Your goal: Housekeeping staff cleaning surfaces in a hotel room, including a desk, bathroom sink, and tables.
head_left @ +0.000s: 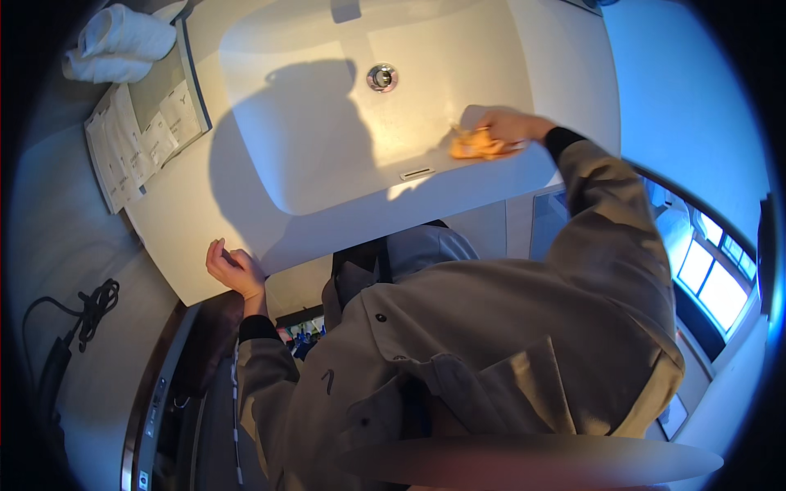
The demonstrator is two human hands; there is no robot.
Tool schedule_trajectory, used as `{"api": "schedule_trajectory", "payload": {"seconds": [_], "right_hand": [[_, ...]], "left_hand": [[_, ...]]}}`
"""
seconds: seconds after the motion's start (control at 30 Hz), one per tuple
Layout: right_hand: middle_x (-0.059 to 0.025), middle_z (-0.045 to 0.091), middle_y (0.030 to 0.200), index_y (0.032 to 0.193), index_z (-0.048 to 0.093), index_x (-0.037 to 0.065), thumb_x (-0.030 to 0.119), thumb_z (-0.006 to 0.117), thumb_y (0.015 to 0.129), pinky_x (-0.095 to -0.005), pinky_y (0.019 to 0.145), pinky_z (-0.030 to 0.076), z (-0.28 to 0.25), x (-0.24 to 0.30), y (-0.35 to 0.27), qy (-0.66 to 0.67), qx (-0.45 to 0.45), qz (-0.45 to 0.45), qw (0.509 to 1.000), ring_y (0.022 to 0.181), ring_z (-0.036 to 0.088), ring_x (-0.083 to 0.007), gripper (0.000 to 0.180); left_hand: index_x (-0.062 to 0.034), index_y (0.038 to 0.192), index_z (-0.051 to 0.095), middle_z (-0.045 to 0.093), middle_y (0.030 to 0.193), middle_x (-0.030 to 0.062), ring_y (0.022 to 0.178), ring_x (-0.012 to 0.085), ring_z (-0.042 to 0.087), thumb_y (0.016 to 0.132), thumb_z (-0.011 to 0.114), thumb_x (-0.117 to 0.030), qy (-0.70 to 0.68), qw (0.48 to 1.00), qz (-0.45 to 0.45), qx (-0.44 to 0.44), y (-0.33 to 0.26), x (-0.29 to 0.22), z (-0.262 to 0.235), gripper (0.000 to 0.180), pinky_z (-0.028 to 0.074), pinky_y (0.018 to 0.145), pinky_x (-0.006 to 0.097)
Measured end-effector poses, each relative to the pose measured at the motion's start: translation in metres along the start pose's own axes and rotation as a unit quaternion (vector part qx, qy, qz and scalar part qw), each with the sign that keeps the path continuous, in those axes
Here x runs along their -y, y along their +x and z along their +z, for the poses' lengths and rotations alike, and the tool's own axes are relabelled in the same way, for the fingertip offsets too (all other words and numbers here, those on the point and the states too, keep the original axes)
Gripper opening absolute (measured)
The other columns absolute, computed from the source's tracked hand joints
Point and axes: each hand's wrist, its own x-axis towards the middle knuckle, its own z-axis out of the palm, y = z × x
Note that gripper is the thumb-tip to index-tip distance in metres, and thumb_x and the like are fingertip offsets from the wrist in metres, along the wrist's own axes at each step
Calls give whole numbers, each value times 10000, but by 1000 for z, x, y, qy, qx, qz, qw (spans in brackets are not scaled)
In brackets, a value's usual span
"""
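My right hand [509, 127] is closed on a crumpled orange-yellow cloth [479, 146], pressed against the near right inner wall of the white sink [319, 192]. Some of its fingers are hidden behind the cloth. On the counter's near left corner rests my left hand [236, 268], its fingers loosely bent and nothing in them. The metal drain [382, 78] sits in the basin's floor, and a slotted overflow opening [416, 174] is in the near wall, left of the cloth.
Rolled white towels [123, 41] and a tray [196, 78] with white paper packets [178, 114] stand at the far left of the counter. The faucet [345, 10] juts over the far rim. A black hairdryer-like item [53, 364] with a coiled cord hangs at left.
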Motion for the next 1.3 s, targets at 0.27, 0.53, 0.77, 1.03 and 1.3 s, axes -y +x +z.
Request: {"api": "schedule_trajectory", "payload": {"seconds": [0.27,0.53,0.77,1.03,1.3], "right_hand": [[-104,619,902,978,604,9,-66,503,686,-278,771,462,-41,28,-23,215,-245,-117,938,871,583,-187,318],[-118,637,802,898,632,-16,37,494,736,-298,721,460,-2,29,-17,-39,47,43,997,791,582,-208,219],[-96,598,744,1018,572,4,56,414,775,-323,610,473,-112,19,-52,255,-386,3,887,648,587,-220,294],[-177,592,966,1069,560,58,250,525,798,-415,779,446,-209,67,159,-201,-785,57,584,937,553,-335,334],[-112,604,985,944,617,74,136,532,711,-366,854,414,-129,320,300,-98,-726,-218,645,978,541,-275,256]], "left_hand": [[-8,1026,525,510,1059,163,992,332,468,710,470,3,0,999,36,-13,5,-6,-5,321,350,882,420],[2,1044,508,489,1078,173,1020,347,449,674,460,28,-5,1000,12,21,-2,-5,-10,374,349,889,430],[0,1038,507,485,1091,165,1028,345,452,686,458,3,-19,1000,-6,4,1,-7,-9,356,343,891,441],[1,1003,523,500,1079,173,1010,348,468,676,460,-3,8,1000,-13,19,4,-7,-6,332,349,873,434],[-4,1005,523,504,1060,175,988,350,477,678,469,-7,-4,1000,7,9,7,-10,-6,332,355,859,434]]}}
